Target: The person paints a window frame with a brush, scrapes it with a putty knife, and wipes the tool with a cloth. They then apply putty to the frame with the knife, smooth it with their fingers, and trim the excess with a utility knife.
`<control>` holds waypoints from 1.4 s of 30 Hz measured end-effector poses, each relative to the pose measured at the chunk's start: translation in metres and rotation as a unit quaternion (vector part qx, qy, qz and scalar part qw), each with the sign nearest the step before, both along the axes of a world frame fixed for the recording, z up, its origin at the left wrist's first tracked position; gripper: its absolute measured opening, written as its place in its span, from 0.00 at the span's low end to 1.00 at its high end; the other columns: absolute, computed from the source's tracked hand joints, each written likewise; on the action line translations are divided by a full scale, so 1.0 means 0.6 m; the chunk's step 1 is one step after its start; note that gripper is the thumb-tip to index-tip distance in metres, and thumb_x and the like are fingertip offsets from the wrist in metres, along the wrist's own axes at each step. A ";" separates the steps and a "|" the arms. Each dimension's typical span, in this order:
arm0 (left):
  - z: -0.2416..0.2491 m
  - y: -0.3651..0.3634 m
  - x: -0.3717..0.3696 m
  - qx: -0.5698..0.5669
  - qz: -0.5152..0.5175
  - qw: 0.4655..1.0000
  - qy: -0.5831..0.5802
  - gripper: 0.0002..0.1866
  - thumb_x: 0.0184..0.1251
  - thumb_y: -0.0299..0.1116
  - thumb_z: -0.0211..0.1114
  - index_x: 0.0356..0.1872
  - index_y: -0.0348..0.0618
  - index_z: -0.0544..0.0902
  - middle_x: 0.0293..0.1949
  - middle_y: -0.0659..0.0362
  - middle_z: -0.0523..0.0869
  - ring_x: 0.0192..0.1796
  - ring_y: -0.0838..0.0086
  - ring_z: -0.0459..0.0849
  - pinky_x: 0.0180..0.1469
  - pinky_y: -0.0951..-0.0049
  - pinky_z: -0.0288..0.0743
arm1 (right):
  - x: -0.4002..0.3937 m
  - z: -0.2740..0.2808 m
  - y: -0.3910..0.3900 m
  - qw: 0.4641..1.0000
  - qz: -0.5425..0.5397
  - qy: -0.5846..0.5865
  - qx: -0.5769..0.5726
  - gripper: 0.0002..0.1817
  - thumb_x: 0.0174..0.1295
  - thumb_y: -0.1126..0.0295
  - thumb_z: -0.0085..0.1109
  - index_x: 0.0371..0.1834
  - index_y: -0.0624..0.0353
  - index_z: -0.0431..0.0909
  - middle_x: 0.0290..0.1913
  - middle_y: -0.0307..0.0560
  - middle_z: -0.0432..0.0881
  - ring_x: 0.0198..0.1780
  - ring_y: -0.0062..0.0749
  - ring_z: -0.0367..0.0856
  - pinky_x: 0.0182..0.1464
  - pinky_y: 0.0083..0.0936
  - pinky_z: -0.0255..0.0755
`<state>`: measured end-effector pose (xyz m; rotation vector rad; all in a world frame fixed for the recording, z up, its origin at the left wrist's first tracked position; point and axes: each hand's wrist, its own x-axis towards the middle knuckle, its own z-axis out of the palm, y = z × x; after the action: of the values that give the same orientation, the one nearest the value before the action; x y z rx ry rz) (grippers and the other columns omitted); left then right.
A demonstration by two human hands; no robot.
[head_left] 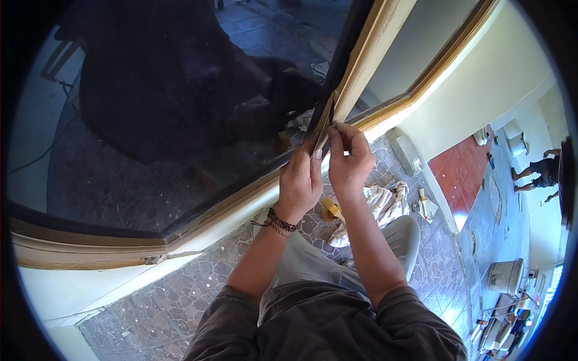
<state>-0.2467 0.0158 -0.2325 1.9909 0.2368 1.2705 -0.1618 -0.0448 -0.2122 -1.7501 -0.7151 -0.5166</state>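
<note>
Both my hands are at the lower end of a cream-painted window post (376, 48), beside a large dark glass pane (162, 102). My left hand (299, 183), with braided bracelets at the wrist, is closed with thumb and fingers on a thin tan strip (325, 123) that runs along the post's edge. My right hand (351, 159) pinches at the same strip just to the right, thumb against bent fingers. Whether the strip is tape or thin trim, I cannot make out. The fingertips partly hide its lower end.
Below the hands lie a crumpled cloth (385, 204), a yellow object (330, 209) and a brush with a pale handle (422, 195) on the stone-patterned floor (162, 295). A concrete block (404, 153) sits by the wall. Farther right are a bucket (506, 275) and another person (542, 173).
</note>
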 end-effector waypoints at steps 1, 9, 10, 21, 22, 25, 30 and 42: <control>-0.003 0.000 0.006 0.009 0.010 1.000 -0.013 0.15 0.72 0.25 0.55 0.56 0.30 0.73 0.45 0.42 0.82 0.43 0.52 0.86 0.39 0.61 0.81 | -0.002 0.008 -0.005 0.999 0.008 0.046 0.011 0.09 0.60 0.75 0.65 0.43 0.65 0.81 0.30 0.46 0.83 0.29 0.26 0.83 0.34 0.23 0.77; -0.005 -0.003 0.026 -0.019 0.032 0.999 -0.033 0.15 0.72 0.24 0.54 0.57 0.30 0.72 0.48 0.41 0.82 0.46 0.49 0.86 0.43 0.61 0.81 | -0.006 0.050 -0.044 0.948 0.157 0.238 0.144 0.08 0.68 0.72 0.60 0.43 0.67 0.79 0.33 0.38 0.82 0.33 0.14 0.76 0.34 0.14 0.72; -0.007 -0.003 0.028 -0.023 0.021 0.999 -0.028 0.15 0.73 0.25 0.54 0.57 0.30 0.72 0.48 0.41 0.82 0.46 0.49 0.86 0.43 0.61 0.81 | -0.004 0.051 -0.047 0.948 0.157 0.237 0.143 0.08 0.68 0.72 0.60 0.43 0.67 0.79 0.33 0.38 0.82 0.33 0.14 0.76 0.34 0.14 0.72; -0.002 0.009 0.030 -0.061 -0.025 0.997 -0.031 0.15 0.74 0.27 0.54 0.57 0.31 0.72 0.44 0.39 0.84 0.45 0.47 0.86 0.43 0.62 0.81 | -0.001 0.036 -0.055 0.927 0.217 0.281 0.120 0.08 0.68 0.72 0.59 0.42 0.68 0.78 0.34 0.40 0.82 0.34 0.17 0.79 0.36 0.16 0.74; -0.002 0.010 0.028 -0.082 -0.037 0.996 -0.029 0.15 0.74 0.28 0.54 0.56 0.31 0.72 0.42 0.39 0.84 0.44 0.47 0.86 0.42 0.63 0.81 | -0.002 0.036 -0.054 0.927 0.217 0.281 0.120 0.08 0.68 0.72 0.59 0.42 0.68 0.78 0.34 0.40 0.82 0.34 0.17 0.79 0.36 0.16 0.74; -0.002 0.014 0.029 -0.106 -0.053 0.993 -0.029 0.14 0.75 0.30 0.55 0.55 0.31 0.73 0.39 0.40 0.85 0.42 0.47 0.86 0.40 0.63 0.80 | -0.002 0.034 -0.050 0.923 0.228 0.288 0.119 0.08 0.68 0.72 0.59 0.42 0.67 0.79 0.33 0.43 0.83 0.33 0.21 0.80 0.38 0.20 0.77; -0.006 0.024 0.031 -0.125 -0.063 0.990 -0.017 0.13 0.75 0.31 0.56 0.52 0.32 0.74 0.37 0.42 0.85 0.38 0.50 0.87 0.37 0.64 0.79 | 0.010 0.022 -0.048 0.915 0.238 0.299 0.132 0.07 0.68 0.72 0.60 0.43 0.66 0.79 0.37 0.40 0.83 0.40 0.20 0.80 0.46 0.17 0.72; -0.010 0.025 0.049 -0.190 -0.081 0.975 -0.083 0.12 0.74 0.31 0.57 0.50 0.32 0.76 0.36 0.48 0.86 0.37 0.62 0.88 0.38 0.70 0.78 | 0.016 0.014 -0.045 0.899 0.271 0.316 0.135 0.06 0.68 0.73 0.58 0.43 0.64 0.79 0.37 0.37 0.82 0.41 0.15 0.76 0.47 0.14 0.67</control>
<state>-0.2173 0.0311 -0.2385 1.5395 0.2144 1.1785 -0.1521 -0.0715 -0.2041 -1.2626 -0.5830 0.3220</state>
